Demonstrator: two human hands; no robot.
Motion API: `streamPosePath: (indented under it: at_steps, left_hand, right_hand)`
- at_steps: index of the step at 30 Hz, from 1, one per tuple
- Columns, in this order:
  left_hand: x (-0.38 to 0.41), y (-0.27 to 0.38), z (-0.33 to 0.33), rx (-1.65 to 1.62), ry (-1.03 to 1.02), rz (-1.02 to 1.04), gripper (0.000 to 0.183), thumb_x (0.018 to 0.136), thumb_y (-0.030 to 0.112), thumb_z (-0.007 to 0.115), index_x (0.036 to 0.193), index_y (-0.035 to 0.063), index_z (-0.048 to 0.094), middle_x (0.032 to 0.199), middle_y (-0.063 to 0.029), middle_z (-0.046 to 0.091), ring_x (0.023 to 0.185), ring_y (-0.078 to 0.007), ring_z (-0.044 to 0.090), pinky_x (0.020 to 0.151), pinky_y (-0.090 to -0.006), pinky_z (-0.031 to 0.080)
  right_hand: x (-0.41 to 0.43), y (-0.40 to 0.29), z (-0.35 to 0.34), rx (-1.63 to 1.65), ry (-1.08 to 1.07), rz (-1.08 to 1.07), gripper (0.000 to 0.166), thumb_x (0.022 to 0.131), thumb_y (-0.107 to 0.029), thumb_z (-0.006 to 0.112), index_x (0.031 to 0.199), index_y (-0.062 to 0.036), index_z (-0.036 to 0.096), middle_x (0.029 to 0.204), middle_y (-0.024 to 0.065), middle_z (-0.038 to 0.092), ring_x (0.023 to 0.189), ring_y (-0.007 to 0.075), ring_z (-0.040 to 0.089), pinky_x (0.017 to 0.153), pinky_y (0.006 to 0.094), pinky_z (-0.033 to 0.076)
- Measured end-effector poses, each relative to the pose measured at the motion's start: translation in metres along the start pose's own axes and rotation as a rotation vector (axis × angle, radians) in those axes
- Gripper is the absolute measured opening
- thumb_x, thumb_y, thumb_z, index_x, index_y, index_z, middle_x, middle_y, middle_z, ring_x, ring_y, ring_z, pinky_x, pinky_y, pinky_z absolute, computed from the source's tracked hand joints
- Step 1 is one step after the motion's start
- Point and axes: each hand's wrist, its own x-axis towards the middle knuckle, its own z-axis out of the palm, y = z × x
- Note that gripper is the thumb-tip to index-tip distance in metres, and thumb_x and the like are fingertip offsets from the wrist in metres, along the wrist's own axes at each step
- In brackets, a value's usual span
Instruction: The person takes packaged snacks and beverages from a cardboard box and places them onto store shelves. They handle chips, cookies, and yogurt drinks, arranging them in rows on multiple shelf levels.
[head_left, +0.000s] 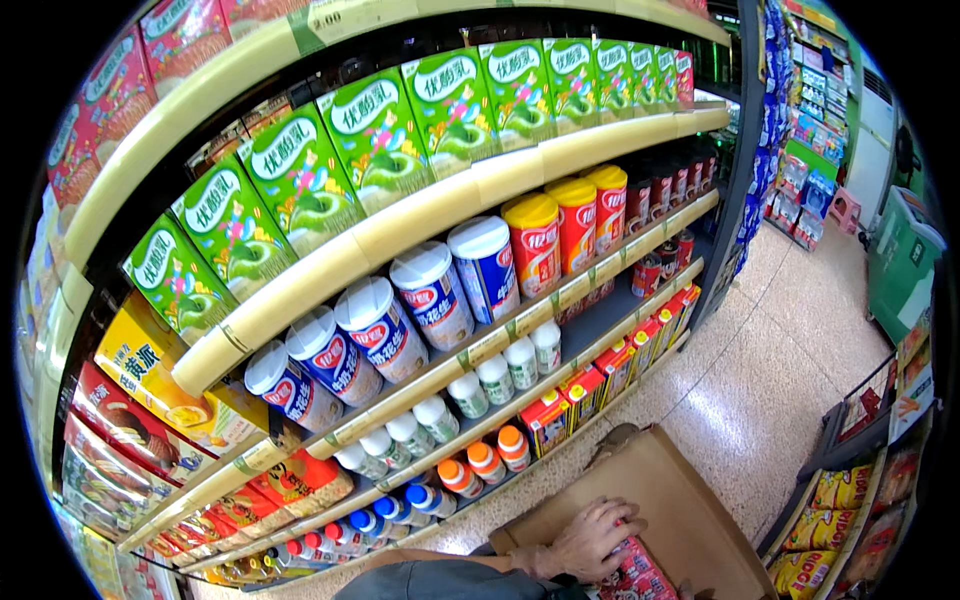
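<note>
My left hand (592, 536) reaches in from the lower left over an open cardboard box (667, 487) on the floor. Its fingers curl over the far end of a red-and-pink printed package (637, 574), which sits in the box and runs off the bottom of the view. My right hand is out of view. Beside the box stands a shelf unit. Its lowest level carries red-and-yellow cartons (555, 420) and bottles with orange caps (486, 459). Bottles with blue caps (390, 506) stand further left.
Higher shelves hold white-lidded blue tubs (420, 289), yellow-lidded red tubs (532, 240) and green drink cartons (375, 135). White-capped bottles (495, 375) stand below the tubs. Right of the box is a rack of yellow snack bags (832, 517). A green bin (904, 262) stands further back on the speckled floor (750, 367).
</note>
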Motion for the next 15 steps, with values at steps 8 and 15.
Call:
streamPosePath:
  at_steps: [8,15]
  left_hand:
    - [-0.021,-0.007,-0.021,0.047,-0.102,0.015,0.047,0.083,0.020,0.065,0.128,0.0078,0.054,0.130,-0.0177,0.050,0.125,-0.0370,0.046,0.108,-0.0498,0.035]
    - [-0.048,-0.007,-0.072,0.035,-0.221,-0.047,0.046,0.087,0.019,0.063,0.130,0.0063,0.054,0.133,-0.0184,0.051,0.124,-0.0366,0.049,0.106,-0.0464,0.040]
  right_hand:
    - [-0.034,0.029,0.029,-0.007,0.025,-0.187,0.041,0.091,-0.015,0.065,0.129,0.0002,0.058,0.102,0.0219,0.069,0.080,0.0348,0.065,0.072,0.0343,0.055]
    - [-0.047,0.040,0.057,0.112,-0.118,-0.202,0.054,0.092,-0.038,0.066,0.129,-0.0002,0.058,0.100,0.0242,0.070,0.084,0.0368,0.068,0.071,0.0398,0.056]
